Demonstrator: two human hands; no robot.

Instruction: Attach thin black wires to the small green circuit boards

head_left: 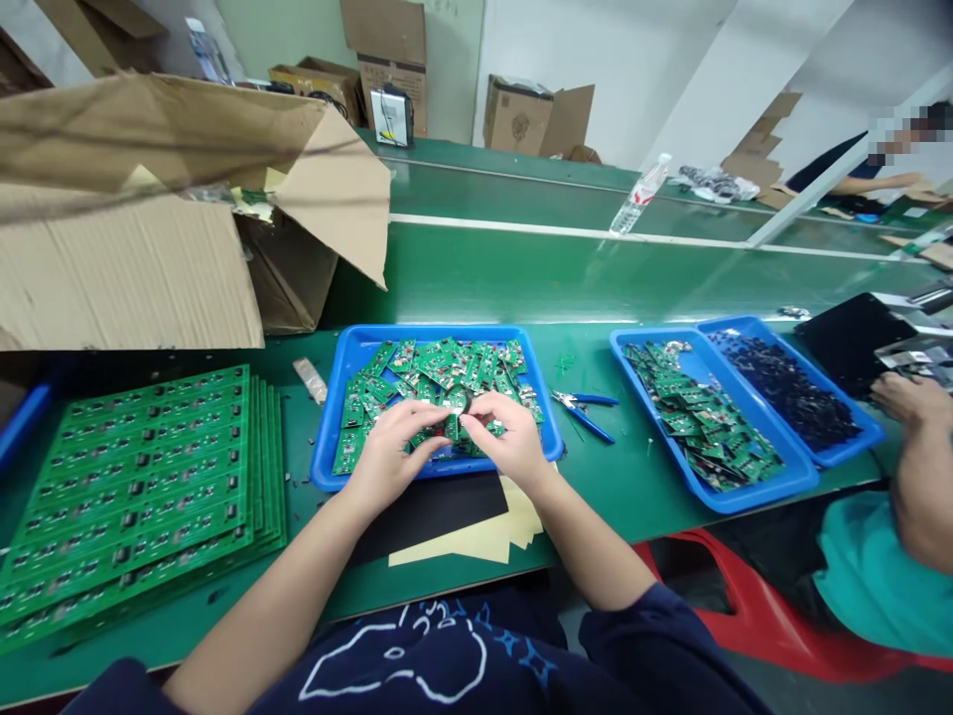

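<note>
Over a blue tray [547,422] heaped with small green circuit boards, my hands meet at the fingertips. My left hand [392,449] pinches a small circuit board [454,427] between thumb and fingers. From the other side, my right hand [510,437] is closed at the edge of the same board, with a small black part [468,403] at its fingertips. Whether that part is fixed to the board, I cannot tell. To the right of the tray lie blue-handled cutters [588,412], jaws pointing left. Black and cream sheets [466,544] lie under my wrists.
Large uncut board panels [149,477] are stacked at left, before a torn cardboard box [126,258]. At right stand two more blue trays, one with boards [700,492], one with black parts [868,437]. A co-worker's hand [912,397] is beyond them. A bottle [640,196] stands behind.
</note>
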